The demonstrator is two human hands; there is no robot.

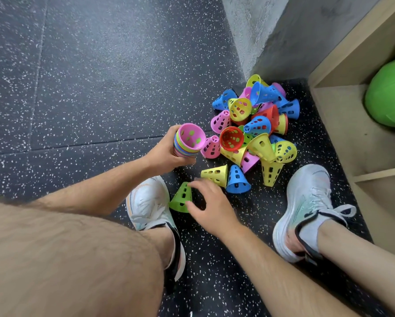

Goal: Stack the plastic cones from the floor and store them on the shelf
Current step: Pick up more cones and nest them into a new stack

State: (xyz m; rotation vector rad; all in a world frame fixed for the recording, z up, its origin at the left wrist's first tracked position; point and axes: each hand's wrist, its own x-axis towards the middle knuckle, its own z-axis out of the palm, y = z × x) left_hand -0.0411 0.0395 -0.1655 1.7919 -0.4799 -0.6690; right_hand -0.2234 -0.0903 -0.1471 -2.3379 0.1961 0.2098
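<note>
My left hand (166, 152) grips a stack of nested cones (188, 139), mouth up, with a pink cone innermost. My right hand (209, 203) reaches over a green cone (180, 199) standing on the floor; thumb and fingertips are spread at its side and tip, touching or nearly so. A yellow cone (214, 173) and a blue cone (237, 179) lie just beyond that hand. A loose pile of pink, yellow, blue and red cones (253, 124) fills the corner. The wooden shelf (342, 124) stands at the right.
A green ball (388, 94) sits inside the shelf's compartment. A grey concrete wall (260, 30) meets the shelf behind the pile. My two white shoes (148, 204) (306, 202) stand on the dark speckled rubber floor (89, 76) either side of my right hand.
</note>
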